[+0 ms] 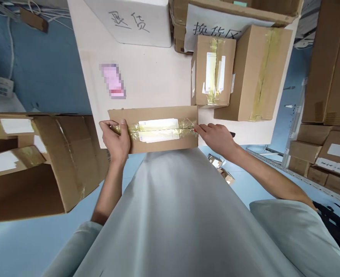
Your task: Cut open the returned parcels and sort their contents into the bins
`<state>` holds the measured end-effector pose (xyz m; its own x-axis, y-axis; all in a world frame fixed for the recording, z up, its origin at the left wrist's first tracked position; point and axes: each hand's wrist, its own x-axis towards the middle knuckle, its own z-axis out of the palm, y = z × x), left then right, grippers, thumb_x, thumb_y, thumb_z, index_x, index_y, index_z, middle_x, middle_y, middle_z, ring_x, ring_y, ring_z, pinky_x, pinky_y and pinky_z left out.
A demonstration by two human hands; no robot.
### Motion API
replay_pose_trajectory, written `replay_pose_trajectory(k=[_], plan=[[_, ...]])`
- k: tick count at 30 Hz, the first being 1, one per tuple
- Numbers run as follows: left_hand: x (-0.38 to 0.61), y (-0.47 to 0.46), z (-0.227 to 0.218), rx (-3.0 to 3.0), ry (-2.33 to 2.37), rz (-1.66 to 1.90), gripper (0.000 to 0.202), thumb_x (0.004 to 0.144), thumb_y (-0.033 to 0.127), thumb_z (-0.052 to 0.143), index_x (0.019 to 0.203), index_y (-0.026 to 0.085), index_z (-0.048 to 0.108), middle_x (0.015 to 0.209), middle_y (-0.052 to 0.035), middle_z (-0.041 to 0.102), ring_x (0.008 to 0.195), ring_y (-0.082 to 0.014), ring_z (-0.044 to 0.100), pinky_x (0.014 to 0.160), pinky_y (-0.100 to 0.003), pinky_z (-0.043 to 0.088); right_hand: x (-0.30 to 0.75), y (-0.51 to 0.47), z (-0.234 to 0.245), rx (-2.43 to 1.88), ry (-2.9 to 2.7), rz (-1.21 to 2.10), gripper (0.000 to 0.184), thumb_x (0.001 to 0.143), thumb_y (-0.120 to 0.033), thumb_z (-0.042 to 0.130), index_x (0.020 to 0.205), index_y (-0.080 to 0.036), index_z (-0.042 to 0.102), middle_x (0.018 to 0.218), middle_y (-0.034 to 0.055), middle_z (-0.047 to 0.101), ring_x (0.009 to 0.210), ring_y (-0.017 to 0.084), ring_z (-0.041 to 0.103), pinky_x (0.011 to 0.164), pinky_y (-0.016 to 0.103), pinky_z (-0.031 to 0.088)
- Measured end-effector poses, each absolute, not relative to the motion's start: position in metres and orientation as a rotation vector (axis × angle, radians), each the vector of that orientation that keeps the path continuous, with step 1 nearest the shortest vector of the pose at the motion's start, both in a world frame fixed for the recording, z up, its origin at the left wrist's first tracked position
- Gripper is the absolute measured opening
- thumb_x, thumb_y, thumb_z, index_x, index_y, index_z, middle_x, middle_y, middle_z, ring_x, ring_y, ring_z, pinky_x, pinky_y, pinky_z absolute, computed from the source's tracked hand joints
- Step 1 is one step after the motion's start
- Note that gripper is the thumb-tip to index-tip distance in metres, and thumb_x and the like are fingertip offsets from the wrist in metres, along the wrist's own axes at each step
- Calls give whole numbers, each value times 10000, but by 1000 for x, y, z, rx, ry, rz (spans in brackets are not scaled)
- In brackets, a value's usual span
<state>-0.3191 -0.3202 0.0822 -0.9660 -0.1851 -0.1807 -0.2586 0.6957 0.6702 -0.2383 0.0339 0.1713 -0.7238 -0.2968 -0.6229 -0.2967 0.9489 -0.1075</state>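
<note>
A long, narrow cardboard box (164, 147) lies at the near edge of the white table. Yellowish clear tape and a white label (158, 125) run along its top, with a dark slit line down the middle of both. My left hand (115, 141) grips the box's left end, thumb on top and fingers at the far side. At the right end, my right hand (217, 139) is closed around a utility knife (232, 134). The knife's dark end sticks out behind the hand, and a bit of red shows at the fingertips by the tape seam. Its blade cannot be made out.
Two taped boxes, a smaller one (200, 77) and a larger one (246, 77), stand at the table's right. Behind are a white bin (146, 27) and an open carton (181, 27). A pixelated pink item (112, 80) lies left. A big open carton (68, 154) stands left of the table.
</note>
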Motion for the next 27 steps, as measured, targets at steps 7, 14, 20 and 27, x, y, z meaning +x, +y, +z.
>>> replay_pose_trajectory(k=[7,14,20,27], plan=[[-309,-317,78,-352,2905,1006,307,1093,440,672,1019,290,415,1056,-24,551,992,-252,579,985,-415,442,-243,39,189,-422,2302,64,628,991,56,496,1573,-124,651,1220,186,850,1009,287,767,669,367,384],[-302,-319,74,-381,2906,1009,314,1088,447,676,1038,291,409,1072,-30,546,1028,-253,589,1013,-411,450,-233,63,183,-442,2302,45,623,1034,76,467,1575,-161,664,1177,151,858,972,265,765,656,353,341],[-313,-314,74,-423,2904,936,294,1096,326,681,1038,283,395,1066,-11,557,995,-213,581,989,-356,445,-230,78,149,-490,2470,-89,496,1131,-9,442,1484,-174,749,1177,120,888,890,231,730,655,373,335],[-324,-318,74,-392,2903,926,315,1085,197,702,1020,265,402,1026,20,528,953,-176,548,945,-302,423,-208,86,92,-329,2773,-449,401,1267,-320,445,1325,-237,834,1230,56,914,896,189,767,669,328,397]])
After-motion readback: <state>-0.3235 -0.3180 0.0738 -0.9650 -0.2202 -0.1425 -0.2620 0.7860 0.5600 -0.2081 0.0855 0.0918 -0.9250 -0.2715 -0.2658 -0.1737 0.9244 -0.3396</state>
